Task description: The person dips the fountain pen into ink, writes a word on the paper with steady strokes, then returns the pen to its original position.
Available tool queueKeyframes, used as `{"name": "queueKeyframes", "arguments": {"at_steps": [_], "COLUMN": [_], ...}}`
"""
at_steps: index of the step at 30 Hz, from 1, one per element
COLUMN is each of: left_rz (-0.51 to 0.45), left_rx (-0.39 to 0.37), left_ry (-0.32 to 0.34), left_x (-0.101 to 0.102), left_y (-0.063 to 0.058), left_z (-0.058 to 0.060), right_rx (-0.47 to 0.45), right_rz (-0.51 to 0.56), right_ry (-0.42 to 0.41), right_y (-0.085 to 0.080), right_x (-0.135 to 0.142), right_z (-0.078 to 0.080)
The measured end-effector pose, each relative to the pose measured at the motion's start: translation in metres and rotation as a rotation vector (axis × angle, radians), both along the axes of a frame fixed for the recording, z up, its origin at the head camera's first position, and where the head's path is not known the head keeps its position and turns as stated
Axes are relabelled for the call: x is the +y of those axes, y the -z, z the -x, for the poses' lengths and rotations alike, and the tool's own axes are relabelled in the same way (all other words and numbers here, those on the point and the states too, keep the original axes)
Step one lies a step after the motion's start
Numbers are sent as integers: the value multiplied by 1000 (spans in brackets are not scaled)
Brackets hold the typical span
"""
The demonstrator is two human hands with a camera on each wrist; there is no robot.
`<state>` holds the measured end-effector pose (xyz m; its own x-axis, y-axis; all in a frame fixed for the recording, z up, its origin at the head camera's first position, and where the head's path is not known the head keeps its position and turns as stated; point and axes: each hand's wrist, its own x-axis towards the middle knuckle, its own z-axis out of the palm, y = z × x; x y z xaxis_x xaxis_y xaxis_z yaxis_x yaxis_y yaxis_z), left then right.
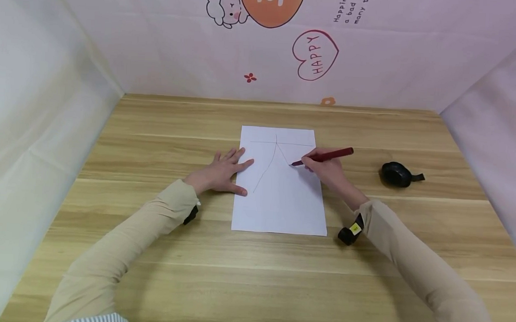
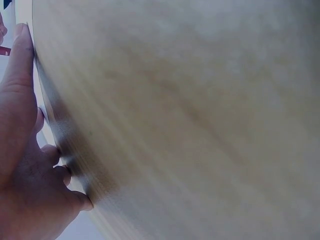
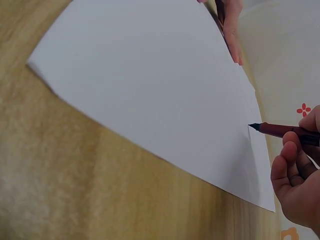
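A white sheet of paper (image 1: pixel 279 210) lies on the wooden table, marked with thin lines: one across near the top, a short upright, and two slanting strokes spreading below it. My right hand (image 1: pixel 328 171) pinches a dark red pen (image 1: pixel 333 154), its tip at the lower end of the right-hand stroke. In the right wrist view the pen's dark point (image 3: pixel 254 126) meets the paper. My left hand (image 1: pixel 223 173) rests with spread fingers on the sheet's left edge. The left wrist view shows that hand (image 2: pixel 30 145) at the left, thumb and fingers stretched along the table.
A small black round object with a short strap (image 1: pixel 396 174) lies on the table right of my right hand. A printed white cloth (image 1: pixel 180 56) stands behind the table's far edge, and pale cloth walls (image 1: pixel 36 98) rise at both sides.
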<state>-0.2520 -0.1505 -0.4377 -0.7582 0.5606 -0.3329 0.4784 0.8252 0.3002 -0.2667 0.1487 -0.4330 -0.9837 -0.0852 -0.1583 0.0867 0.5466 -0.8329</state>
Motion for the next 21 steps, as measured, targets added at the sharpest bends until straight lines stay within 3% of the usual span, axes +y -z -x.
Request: {"name": "queueKeyframes", "arguments": {"at_steps": [21], "left_rz": [3], "left_rx": [-10], "left_ry": [0], "left_x": [1], "left_y": [0], "left_z": [0], "right_rx": [27], "right_rz": [-11], "right_ry": [-61], "right_y": [-2], "right_x": [14], "right_z": [-16]}}
